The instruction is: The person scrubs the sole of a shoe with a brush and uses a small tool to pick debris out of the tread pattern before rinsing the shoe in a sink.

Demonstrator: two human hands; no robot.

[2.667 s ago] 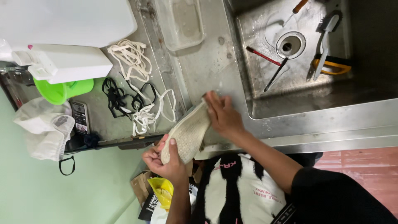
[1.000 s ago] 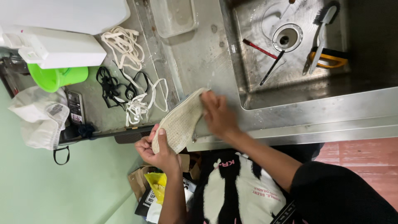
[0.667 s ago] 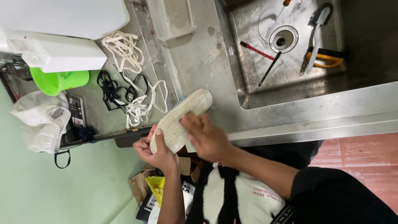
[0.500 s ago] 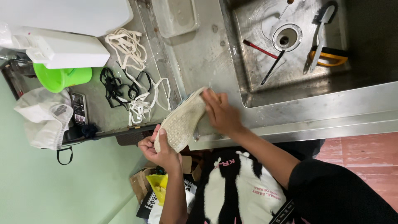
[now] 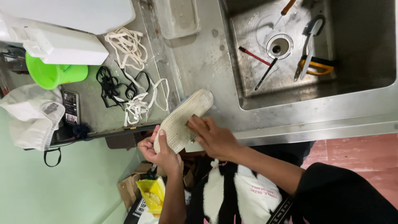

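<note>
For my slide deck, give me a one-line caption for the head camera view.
Left hand holds a pale shoe sole-up at the steel sink's edge while right hand presses on the sole.

Your left hand is curled closed, thumb laid forward along the top, its bare forearm running straight back toward your body. Your right hand sits just beside it, palm down, fingers bent and pressing forward, wrist flexed. The right forearm angles back to a dark sleeve.
</note>
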